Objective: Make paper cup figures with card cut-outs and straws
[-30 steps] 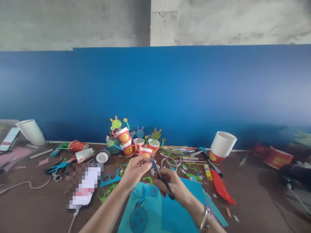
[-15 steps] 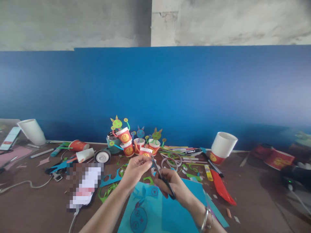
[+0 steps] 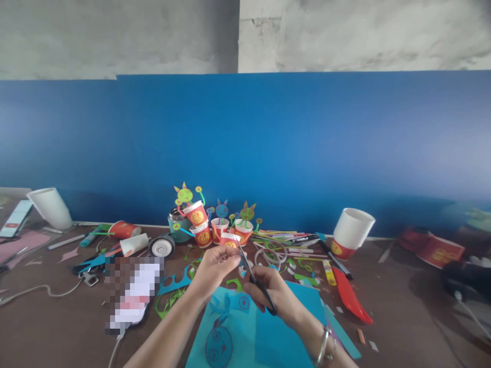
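My right hand (image 3: 274,294) grips a pair of black-handled scissors (image 3: 261,289), whose blades point up and away from me toward my left fingertips. My left hand (image 3: 218,266) is closed in a pinch right at the blade tips. What it pinches is too small to make out. Below both hands lie sheets of blue paper (image 3: 284,329). On the left sheet are a drawn round face (image 3: 219,347) and a small drawn circle (image 3: 244,302).
Paper cups with cut-out animal faces (image 3: 197,213) stand at the back. Stacked cups (image 3: 353,232), a red pouch (image 3: 351,296) and a glue stick (image 3: 329,273) are to the right. Green paper scraps (image 3: 172,301), a lid (image 3: 161,248) and a pixelated phone (image 3: 136,296) are to the left.
Both hands and the scissors stay in nearly the same place. The scissor blades look slightly closer together; nothing else has visibly moved.
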Demonstrator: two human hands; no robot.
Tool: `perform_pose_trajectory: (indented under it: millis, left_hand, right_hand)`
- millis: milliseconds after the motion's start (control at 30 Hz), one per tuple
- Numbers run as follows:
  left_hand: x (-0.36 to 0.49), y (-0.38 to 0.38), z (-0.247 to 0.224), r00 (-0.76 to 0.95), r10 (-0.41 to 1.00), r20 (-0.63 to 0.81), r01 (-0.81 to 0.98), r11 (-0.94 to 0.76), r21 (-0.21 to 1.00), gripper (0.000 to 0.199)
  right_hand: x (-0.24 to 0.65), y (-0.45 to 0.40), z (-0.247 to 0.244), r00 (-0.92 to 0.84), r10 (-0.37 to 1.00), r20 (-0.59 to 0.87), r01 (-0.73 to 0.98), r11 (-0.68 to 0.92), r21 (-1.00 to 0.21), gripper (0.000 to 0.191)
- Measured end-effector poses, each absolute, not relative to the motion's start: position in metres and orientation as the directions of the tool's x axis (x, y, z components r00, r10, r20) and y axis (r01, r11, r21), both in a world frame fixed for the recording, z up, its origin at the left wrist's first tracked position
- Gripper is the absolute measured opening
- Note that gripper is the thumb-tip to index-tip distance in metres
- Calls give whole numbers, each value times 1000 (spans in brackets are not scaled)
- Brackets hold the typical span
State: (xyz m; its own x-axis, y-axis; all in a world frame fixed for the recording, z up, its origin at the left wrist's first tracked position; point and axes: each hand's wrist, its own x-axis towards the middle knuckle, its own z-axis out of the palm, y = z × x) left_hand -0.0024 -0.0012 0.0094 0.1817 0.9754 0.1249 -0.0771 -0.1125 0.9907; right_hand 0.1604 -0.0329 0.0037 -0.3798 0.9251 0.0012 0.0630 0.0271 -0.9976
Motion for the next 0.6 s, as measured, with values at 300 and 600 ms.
perform_pose_trajectory:
  millis: [300, 600]
  left_hand:
    - [-2, -1, 8, 183, 981, 60, -160, -31, 987, 27]
    - [0, -5, 11, 214, 972, 93, -126, -67, 990, 26]
  right_hand:
    - [160, -33, 4, -342, 939, 16, 57, 38, -998, 32]
    - [158, -34, 9, -350, 937, -2, 25, 8, -1000, 33]
